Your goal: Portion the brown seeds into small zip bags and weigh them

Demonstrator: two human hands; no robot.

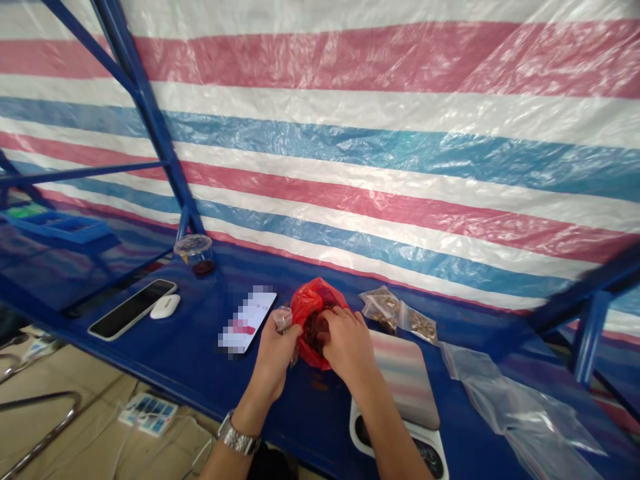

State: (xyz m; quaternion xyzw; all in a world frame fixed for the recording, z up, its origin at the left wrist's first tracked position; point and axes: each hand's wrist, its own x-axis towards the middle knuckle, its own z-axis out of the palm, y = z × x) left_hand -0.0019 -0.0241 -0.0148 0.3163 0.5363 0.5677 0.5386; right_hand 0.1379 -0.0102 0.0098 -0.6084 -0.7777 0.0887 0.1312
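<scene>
A red plastic bag (320,291) stands gaping on the blue table, filled with dark brown dried pieces (314,332). My right hand (349,343) reaches into its mouth from the right, fingers curled in among the pieces; the fingertips are partly hidden. Beside the bag's left edge, my left hand (274,357) is closed around a small clear plastic bag (283,319), whose open top shows above the thumb. Right of the red bag lies a kitchen scale (406,373) with a metal plate, partly under my right forearm. Filled zip bags (383,308) rest behind the scale.
Flat clear zip bags (520,407) spread over the table's right side. To the left lie a lit phone (249,321), a dark phone (133,310), a white earbud case (165,306) and a clear cup (195,253). A blue metal post (155,127) and striped sheeting stand behind.
</scene>
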